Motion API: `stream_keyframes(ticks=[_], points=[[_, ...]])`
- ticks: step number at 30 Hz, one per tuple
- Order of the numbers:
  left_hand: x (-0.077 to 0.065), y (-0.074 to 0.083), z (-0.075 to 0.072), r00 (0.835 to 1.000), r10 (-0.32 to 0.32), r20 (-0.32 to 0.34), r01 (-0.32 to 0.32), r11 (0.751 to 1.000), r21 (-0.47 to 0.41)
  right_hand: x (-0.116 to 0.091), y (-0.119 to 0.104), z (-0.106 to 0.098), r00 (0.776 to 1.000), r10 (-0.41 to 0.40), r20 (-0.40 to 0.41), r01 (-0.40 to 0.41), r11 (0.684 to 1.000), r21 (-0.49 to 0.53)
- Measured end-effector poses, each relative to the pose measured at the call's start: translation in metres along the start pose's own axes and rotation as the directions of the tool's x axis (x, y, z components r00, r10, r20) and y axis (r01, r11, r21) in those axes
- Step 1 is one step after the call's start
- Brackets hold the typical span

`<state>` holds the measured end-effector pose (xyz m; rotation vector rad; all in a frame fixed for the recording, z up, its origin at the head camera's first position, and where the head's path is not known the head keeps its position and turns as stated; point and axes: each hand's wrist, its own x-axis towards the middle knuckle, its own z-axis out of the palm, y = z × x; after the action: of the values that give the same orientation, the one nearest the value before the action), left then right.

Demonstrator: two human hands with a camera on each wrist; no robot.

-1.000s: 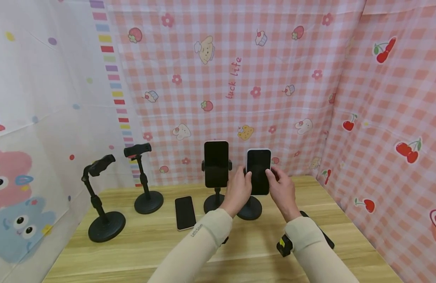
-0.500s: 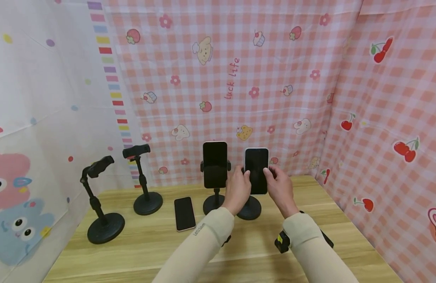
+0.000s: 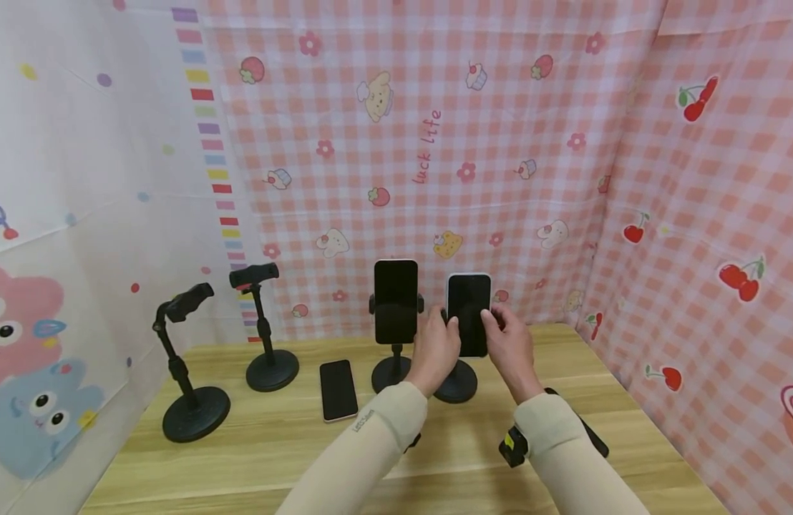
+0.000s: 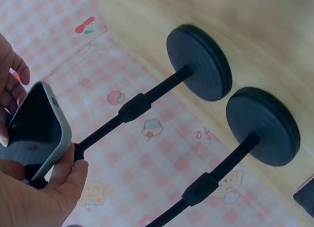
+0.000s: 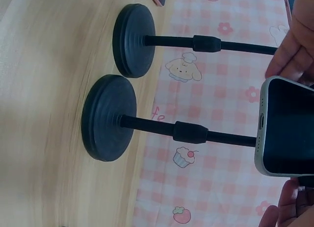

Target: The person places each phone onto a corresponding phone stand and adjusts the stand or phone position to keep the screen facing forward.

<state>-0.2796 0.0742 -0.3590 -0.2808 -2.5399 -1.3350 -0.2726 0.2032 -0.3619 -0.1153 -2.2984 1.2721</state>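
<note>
In the head view, an upright smartphone (image 3: pixel 469 307) with a pale edge and dark screen sits at the top of a black phone stand, whose round base (image 3: pixel 456 385) rests on the table. My left hand (image 3: pixel 437 350) grips its left side, thumb at the front edge. From the other side my right hand (image 3: pixel 511 347) holds it, thumb on the front and fingers behind. The clamp is mostly hidden behind phone and hands. Both wrist views show the phone's bottom edge (image 5: pixel 261 124) with its port. Just left, a second smartphone (image 3: pixel 396 300) stands clamped in another stand (image 3: pixel 388 373).
Two stands with bare clamps, a front one (image 3: pixel 195 415) and a rear one (image 3: pixel 271 369), are at the left. One phone (image 3: pixel 338 390) lies flat left of centre. A dark phone (image 3: pixel 596 438) lies partly under the right sleeve. Patterned curtains (image 3: pixel 345 157) enclose the wooden table (image 3: pixel 274 458).
Both hands stay on the same phone with almost no movement. The head view has only shifted slightly.
</note>
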Motion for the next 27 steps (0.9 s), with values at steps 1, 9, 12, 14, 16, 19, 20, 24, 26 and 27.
stream_keyframes(ticks=[1, 9, 12, 14, 16, 19, 20, 24, 26, 27], points=[[-0.001, -0.001, 0.000, 1.000, -0.005, 0.016, 0.006, 1.000, -0.014, 0.000, 0.000, 0.000, 1.000, 0.005, -0.001, -0.005, 1.000, 0.003], [-0.014, -0.014, 0.004, 0.997, 0.024, 0.068, -0.021, 0.998, -0.055, -0.003, 0.001, 0.001, 1.000, 0.017, 0.005, -0.017, 0.999, 0.027], [-0.018, -0.018, 0.004, 0.996, 0.029, 0.087, -0.025, 0.999, -0.048, -0.006, 0.002, 0.001, 1.000, 0.011, 0.011, -0.011, 0.999, 0.031], [-0.020, -0.021, 0.005, 0.994, 0.032, 0.101, -0.028, 0.999, -0.040, -0.007, 0.003, 0.000, 1.000, 0.007, 0.016, -0.007, 0.999, 0.033], [-0.022, -0.023, 0.005, 0.993, 0.036, 0.114, -0.033, 0.999, -0.034, -0.010, 0.004, -0.001, 1.000, 0.008, 0.019, -0.008, 0.999, 0.038], [-0.024, -0.027, 0.005, 0.990, 0.044, 0.133, -0.041, 0.999, -0.024, -0.013, 0.006, -0.002, 1.000, 0.009, 0.022, -0.010, 0.999, 0.046], [-0.025, -0.028, 0.004, 0.989, 0.049, 0.138, -0.047, 0.999, -0.021, -0.014, 0.007, -0.002, 1.000, 0.009, 0.023, -0.010, 0.999, 0.047], [-0.029, -0.031, 0.002, 0.985, 0.068, 0.158, -0.067, 0.998, -0.013, -0.020, 0.010, -0.002, 1.000, 0.012, 0.029, -0.014, 0.998, 0.063], [-0.031, -0.033, 0.000, 0.983, 0.071, 0.170, -0.070, 0.997, -0.014, -0.024, 0.011, -0.002, 0.999, 0.021, 0.034, -0.023, 0.998, 0.065], [-0.032, -0.033, 0.000, 0.982, 0.070, 0.174, -0.068, 0.998, -0.015, -0.026, 0.012, -0.002, 0.999, 0.024, 0.036, -0.026, 0.997, 0.067]])
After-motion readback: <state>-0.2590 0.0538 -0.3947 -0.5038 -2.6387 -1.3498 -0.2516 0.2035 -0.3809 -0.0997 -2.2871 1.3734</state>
